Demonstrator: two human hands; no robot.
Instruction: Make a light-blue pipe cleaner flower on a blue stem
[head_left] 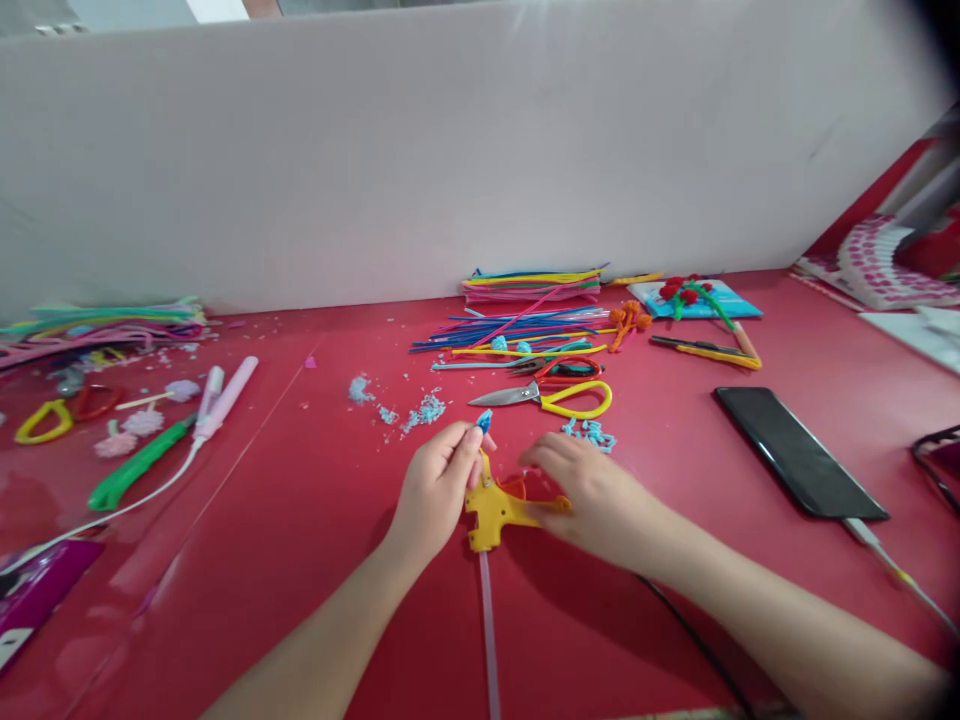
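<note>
My left hand (439,475) is closed, with a small blue piece (484,421) pinched between thumb and fingertips. Just below those fingers is a yellow glue gun (491,512), its nozzle end pointing up toward them and partly hidden. A clear glue stick (489,630) sticks out of its back end toward me. My right hand (589,495) is at the glue gun's handle, with the thumb by the handle's end. Its fingers are apart and reach over past the orange trigger, not wrapped around the grip.
Beyond my hands lie yellow-handled scissors (574,399), pliers (562,370), light blue clippings (426,410) and bundled pipe cleaners (532,288). To the right is a phone (795,450) on a cable. A green-handled cutter (142,465) and a pink stick-shaped device (226,398) lie left.
</note>
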